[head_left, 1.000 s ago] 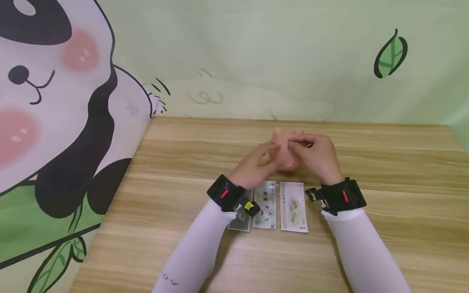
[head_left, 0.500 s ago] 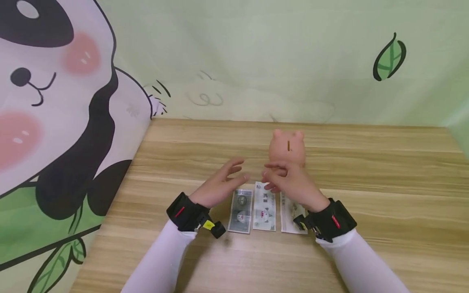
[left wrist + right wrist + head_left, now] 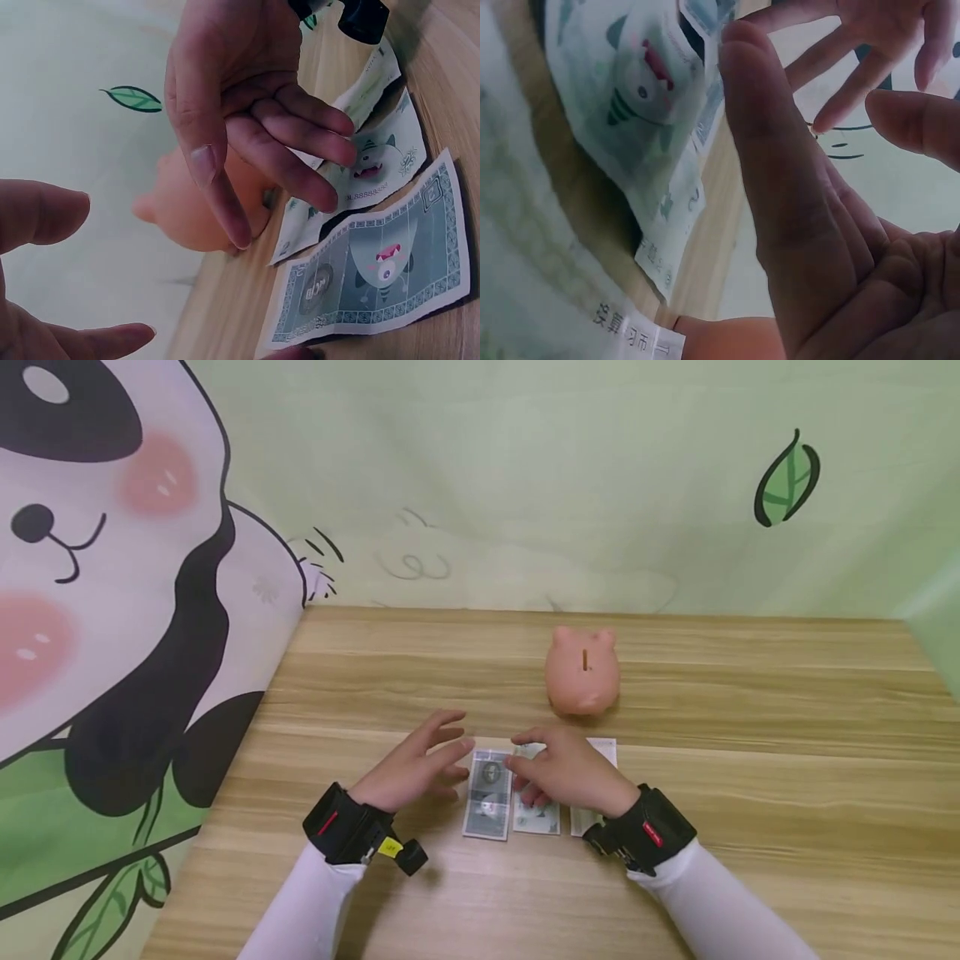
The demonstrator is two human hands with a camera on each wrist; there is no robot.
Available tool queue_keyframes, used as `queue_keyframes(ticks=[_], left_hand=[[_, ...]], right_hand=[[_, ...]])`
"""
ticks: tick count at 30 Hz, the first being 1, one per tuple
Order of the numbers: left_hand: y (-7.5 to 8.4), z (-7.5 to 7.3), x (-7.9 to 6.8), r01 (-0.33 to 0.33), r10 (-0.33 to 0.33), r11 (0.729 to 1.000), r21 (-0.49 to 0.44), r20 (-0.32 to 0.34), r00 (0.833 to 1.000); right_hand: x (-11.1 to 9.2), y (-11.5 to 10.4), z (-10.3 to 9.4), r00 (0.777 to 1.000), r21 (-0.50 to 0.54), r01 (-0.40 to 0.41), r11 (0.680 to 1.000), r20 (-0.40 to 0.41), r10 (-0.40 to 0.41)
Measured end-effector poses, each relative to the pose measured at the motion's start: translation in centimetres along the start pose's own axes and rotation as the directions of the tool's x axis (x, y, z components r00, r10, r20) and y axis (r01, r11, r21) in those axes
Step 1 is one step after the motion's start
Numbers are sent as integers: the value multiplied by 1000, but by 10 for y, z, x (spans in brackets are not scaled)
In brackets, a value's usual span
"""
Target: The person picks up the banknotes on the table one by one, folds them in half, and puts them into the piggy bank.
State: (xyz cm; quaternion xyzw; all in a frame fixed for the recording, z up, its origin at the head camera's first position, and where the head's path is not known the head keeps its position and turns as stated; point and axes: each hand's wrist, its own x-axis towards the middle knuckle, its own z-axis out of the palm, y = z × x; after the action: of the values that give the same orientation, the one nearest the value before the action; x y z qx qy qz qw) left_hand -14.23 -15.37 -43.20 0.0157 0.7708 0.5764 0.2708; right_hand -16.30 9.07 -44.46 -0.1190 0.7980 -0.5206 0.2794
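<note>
In the head view I have the left hand (image 3: 412,767), fingers spread, front-left of the glossy pink pig-shaped bank (image 3: 582,685), and the right hand (image 3: 576,770), fingers bent but parted, in front of it. The right hand partly hides a pale green paper note (image 3: 536,820) and a whitish paper note (image 3: 603,750); I cannot tell whether it touches them. Front-left of the bank, a grey-blue paper note (image 3: 487,797) looks buckled only in my left wrist view. Only the head view shows the bank's slot (image 3: 585,660); the right wrist view crops the bank.
</note>
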Motion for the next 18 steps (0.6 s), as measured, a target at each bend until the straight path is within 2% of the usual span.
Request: queue_keyframes(ticks=[8, 18], left_hand=[[-1, 1, 2, 14, -14, 999, -45, -8, 1000], [-6, -4, 7, -11, 9, 996, -89, -32, 999]], right_hand=[[1, 2, 6, 1000, -51, 18, 999, 18, -17], [1, 1, 9, 1000, -114, 20, 993, 25, -17]])
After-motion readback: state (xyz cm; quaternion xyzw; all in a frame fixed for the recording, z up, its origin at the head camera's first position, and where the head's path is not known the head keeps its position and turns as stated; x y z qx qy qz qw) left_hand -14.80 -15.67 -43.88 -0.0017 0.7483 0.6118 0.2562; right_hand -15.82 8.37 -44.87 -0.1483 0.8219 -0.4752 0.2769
